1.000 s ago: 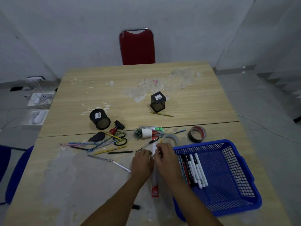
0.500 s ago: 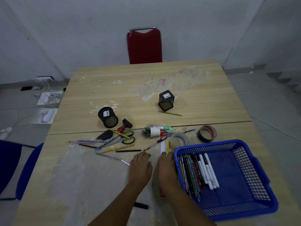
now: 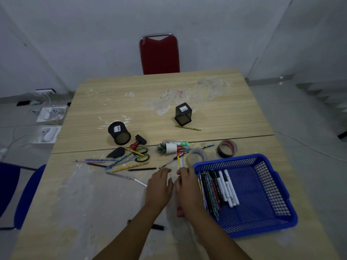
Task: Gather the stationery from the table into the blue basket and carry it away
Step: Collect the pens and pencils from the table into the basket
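Both hands lie side by side on the worn wooden table (image 3: 216, 117), just left of the blue plastic mesh basket (image 3: 262, 209). The left hand (image 3: 159, 186) rests flat with relaxed fingers. The right hand (image 3: 187, 186) covers a long white ruler with a red end (image 3: 180, 211), fingers curled at a yellow pencil (image 3: 179, 163); whether it truly pinches either is hard to tell. Pens and white markers (image 3: 228, 187) lie along the basket's left side. More pencils and green-handled scissors (image 3: 139, 156) lie scattered beyond the left hand.
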